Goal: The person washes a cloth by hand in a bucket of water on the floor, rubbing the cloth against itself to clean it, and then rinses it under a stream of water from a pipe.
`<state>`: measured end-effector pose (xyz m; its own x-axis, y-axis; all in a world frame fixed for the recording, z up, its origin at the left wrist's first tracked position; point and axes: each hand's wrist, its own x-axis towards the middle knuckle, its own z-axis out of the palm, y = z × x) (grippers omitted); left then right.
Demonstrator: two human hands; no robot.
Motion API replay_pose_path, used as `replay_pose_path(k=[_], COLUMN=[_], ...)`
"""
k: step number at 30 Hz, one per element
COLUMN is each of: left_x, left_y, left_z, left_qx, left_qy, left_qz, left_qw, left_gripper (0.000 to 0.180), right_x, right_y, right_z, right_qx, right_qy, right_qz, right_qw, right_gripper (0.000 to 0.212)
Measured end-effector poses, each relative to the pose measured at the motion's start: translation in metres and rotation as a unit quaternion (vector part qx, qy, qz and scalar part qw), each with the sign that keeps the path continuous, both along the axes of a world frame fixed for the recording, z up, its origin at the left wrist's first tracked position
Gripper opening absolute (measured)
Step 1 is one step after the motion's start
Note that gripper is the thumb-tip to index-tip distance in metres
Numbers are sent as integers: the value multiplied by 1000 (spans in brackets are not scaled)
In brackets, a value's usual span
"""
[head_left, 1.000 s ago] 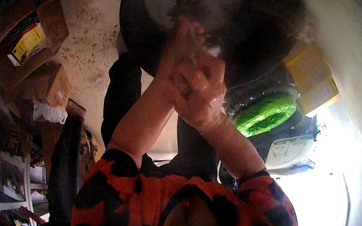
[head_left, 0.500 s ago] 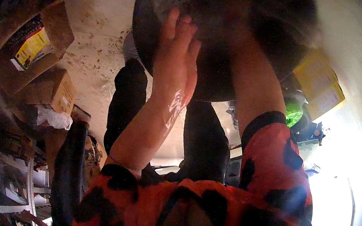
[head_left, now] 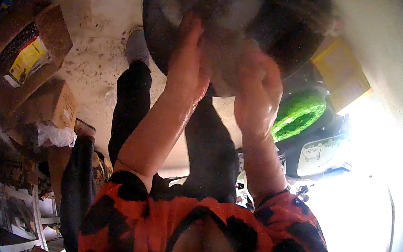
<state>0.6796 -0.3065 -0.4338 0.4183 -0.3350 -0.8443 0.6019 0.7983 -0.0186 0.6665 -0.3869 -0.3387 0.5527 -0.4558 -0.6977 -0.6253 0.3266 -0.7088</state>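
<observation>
A large round black tub (head_left: 154, 42) fills the top of the view. Inside it lies a pale, cloudy grey-brown patch (head_left: 238, 12); whether it is water, suds or cloth I cannot tell. Both forearms reach forward into the tub, and their skin shines as if wet. My left hand (head_left: 189, 57) is at the tub's near left part, palm turned inward, fingers stretched out and slightly blurred. Opposite it, my right hand (head_left: 261, 85) hangs over the near right part with the fingers bent inward. Blur hides those fingertips and anything between them.
An open cardboard box (head_left: 60, 34) with a yellow package (head_left: 29, 60) stands on the left, beside a smaller carton (head_left: 57, 106) and a white plastic bag (head_left: 56, 135). On the right are a bright green round item (head_left: 301, 114), a yellow box (head_left: 342, 76) and a pale wall (head_left: 391, 60).
My right hand has drawn back toward me out of the tub's dark middle and now shows. My left hand stays near its place. More of the green item has come into view.
</observation>
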Motion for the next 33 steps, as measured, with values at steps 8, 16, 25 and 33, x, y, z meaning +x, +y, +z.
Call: replay_pose_path(k=[8,16,25,33], left_x=[8,20,18,47], left_y=[3,-15,-22,-6], left_z=[-3,-15,-66,-30], left_qx=[-12,-80,-245,-532], left_qy=[44,-87,-225,-89], left_qz=[-20,16,-10,102], left_qw=[999,993,943,836], left_gripper=[39,46,48,44], right_x=[-24,12,-3,35], right_y=[-3,-6,-21,9], right_z=[10,23,-124,-54], right_qx=[-105,-317,-719,-506], right_qy=[-71,17,-117,-242], right_qz=[109,217,400,391], right_qw=[986,923,556,730], right_gripper=[31,31,29,24])
